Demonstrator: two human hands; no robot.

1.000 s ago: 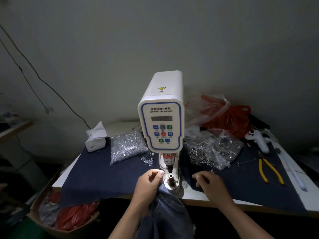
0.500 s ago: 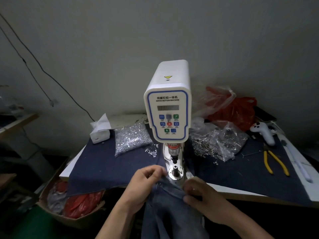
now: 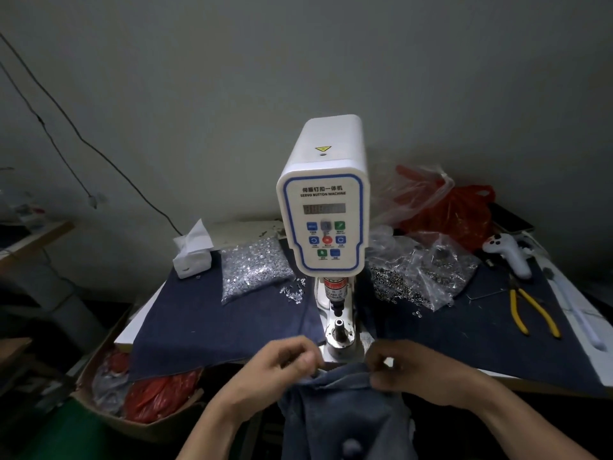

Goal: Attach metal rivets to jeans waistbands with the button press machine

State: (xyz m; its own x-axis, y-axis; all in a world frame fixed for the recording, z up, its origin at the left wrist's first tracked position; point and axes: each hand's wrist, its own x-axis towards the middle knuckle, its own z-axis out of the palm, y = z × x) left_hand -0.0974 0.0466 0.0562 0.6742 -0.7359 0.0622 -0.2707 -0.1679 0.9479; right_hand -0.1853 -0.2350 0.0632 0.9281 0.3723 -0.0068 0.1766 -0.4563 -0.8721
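Note:
A white servo button machine (image 3: 326, 207) stands at the middle of the table, its bare lower die (image 3: 339, 329) just beyond my hands. The blue jeans (image 3: 341, 406) hang off the table's front edge below the die. My left hand (image 3: 282, 370) pinches the waistband's left part. My right hand (image 3: 411, 366) pinches its right part. A clear bag of silver rivets (image 3: 253, 270) lies left of the machine. A second torn bag of darker metal parts (image 3: 421, 277) lies to its right.
Dark denim cloth (image 3: 212, 323) covers the table. Yellow pliers (image 3: 530, 313) and a white handheld controller (image 3: 507, 254) lie at the right. A tissue pack (image 3: 192, 257) sits back left, red plastic bags (image 3: 457, 214) back right. A cardboard box (image 3: 99, 376) with red bags stands lower left.
My right hand left the table by the loose parts and took hold of the waistband. Both hands drew the jeans back from the die toward me.

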